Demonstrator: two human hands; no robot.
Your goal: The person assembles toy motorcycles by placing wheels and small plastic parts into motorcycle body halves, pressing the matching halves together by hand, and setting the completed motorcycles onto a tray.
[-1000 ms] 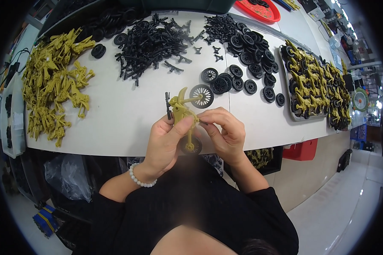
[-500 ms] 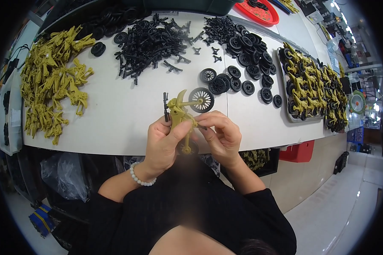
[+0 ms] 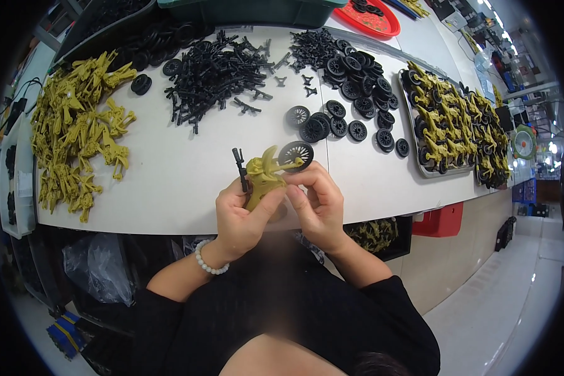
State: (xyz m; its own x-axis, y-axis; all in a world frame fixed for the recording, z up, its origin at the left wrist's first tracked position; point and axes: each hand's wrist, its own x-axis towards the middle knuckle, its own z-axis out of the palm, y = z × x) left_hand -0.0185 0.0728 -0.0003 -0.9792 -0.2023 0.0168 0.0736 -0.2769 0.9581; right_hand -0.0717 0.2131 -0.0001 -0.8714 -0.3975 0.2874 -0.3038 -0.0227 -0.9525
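Note:
A yellow-green toy motorcycle [image 3: 263, 185] is gripped in my left hand [image 3: 241, 216], thumb across its body. A black handlebar [image 3: 240, 169] sticks out on its left side, and a black spoked wheel [image 3: 296, 155] sits at the end of its fork. My right hand [image 3: 319, 210] is closed at the toy's right side, thumb and fingertips pressed together against it. Any small part between those fingertips is hidden. The toy's lower end is covered by my hands and blurred. Both hands are just above the table's near edge.
Yellow motorcycle bodies [image 3: 75, 135] are heaped at the left. Black handlebars [image 3: 213, 78] pile up at the back, with loose wheels [image 3: 357, 81] right of them. A metal tray [image 3: 423, 164] holds assembled toys at the right. A green bin [image 3: 250, 12] and red tray [image 3: 373, 26] stand behind.
The toy has tilted in my hands, its lower end now out of sight. My right hand has shifted slightly left, and the dark piece seen at its fingertips no longer shows.

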